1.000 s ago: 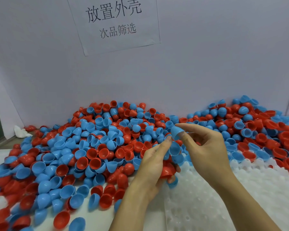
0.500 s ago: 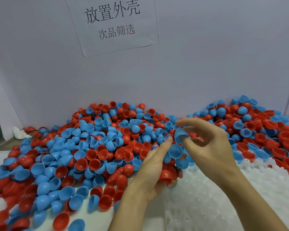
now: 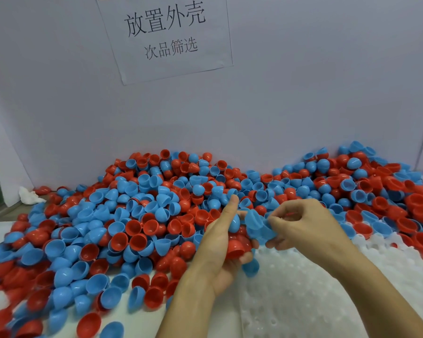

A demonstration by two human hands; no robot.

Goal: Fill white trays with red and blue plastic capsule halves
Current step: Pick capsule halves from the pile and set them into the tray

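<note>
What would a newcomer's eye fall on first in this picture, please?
First the big heap of red and blue capsule halves, banked against the pale wall and spilling left and forward. Next the two hands in front of it: the left hand cradles several halves, the right hand pinches blue ones. Above hangs a paper sign with Chinese characters, and the white tray lies at lower right.

two bare forearms enter from 6 o'clock, with no sleeve showing on either up to the frame edge. the left hand [image 3: 221, 242] and right hand [image 3: 303, 225] wear no gloves, rings or watch. fingernails look short and unpainted. wrists carry no bands or markings.
</note>
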